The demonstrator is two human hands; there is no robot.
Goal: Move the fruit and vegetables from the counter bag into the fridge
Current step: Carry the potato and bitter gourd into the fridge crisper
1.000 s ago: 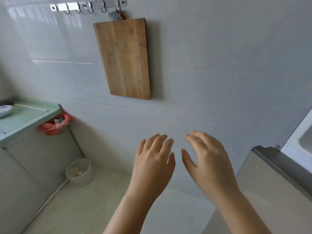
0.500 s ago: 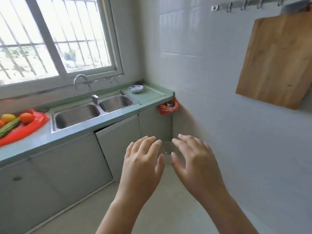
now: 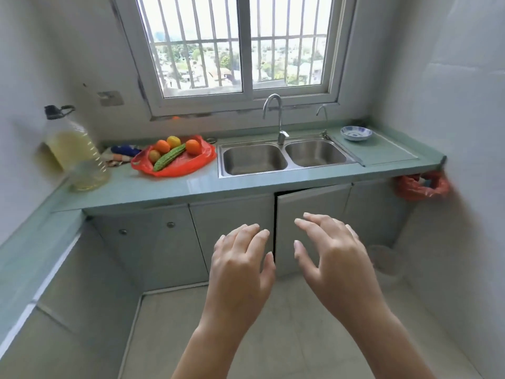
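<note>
Both the left hand (image 3: pixel 240 266) and right hand (image 3: pixel 332 258) hover with loose, empty grips, probably readying a reach. The crumpled red plastic bag (image 3: pixel 175 165) of oranges and green gourd lies on the pale-green tabletop (image 3: pixel 273 184), left of the steel sink (image 3: pixel 284 157).

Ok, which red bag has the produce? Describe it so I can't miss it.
Find the double sink under the window. On the counter just left of it lies the red bag, spread open with round fruit and a bumpy green gourd on top. The other red bag hangs below the counter's right end.
</note>
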